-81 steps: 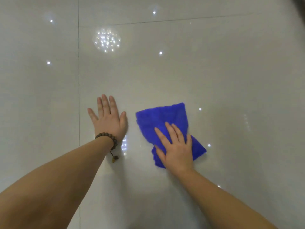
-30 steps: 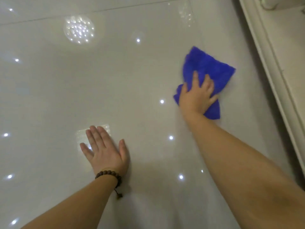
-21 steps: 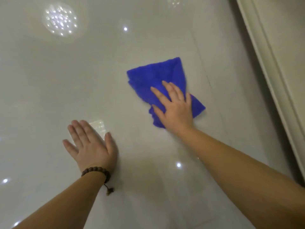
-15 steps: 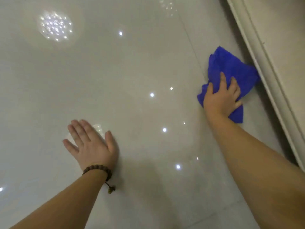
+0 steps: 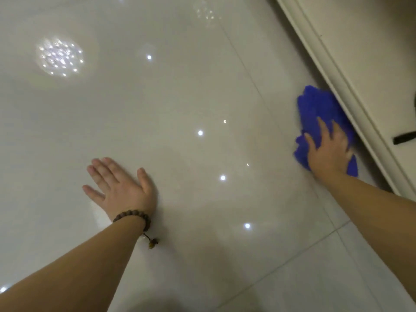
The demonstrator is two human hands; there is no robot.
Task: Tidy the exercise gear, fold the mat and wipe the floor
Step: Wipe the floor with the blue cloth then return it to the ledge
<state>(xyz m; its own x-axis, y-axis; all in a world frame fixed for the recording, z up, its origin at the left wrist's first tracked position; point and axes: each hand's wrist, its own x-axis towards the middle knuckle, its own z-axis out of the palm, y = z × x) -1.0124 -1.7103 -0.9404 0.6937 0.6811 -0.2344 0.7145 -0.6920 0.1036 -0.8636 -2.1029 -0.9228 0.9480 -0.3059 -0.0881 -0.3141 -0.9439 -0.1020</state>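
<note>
Down on the floor, left side first: the left hand lies flat and open, palm down on the tile, holding nothing, just bracing; a beaded bracelet sits on its wrist. Centre stretch is bare glossy pale tile with grout lines and ceiling-light reflections. Over at the right edge of the floor the right hand presses spread fingers onto a crumpled blue cloth, pinning it rather than gripping; the cloth touches the white baseboard where floor meets wall. Motion blur on that hand.

Progress, as a judgement: wiping stage is under way, likely late in the task. No exercise gear or mat in view, so whether those steps are done cannot be told. Floor looks clean and shiny; the edge strip along the baseboard is being covered. A small dark item on the wall at far right is unclear.
</note>
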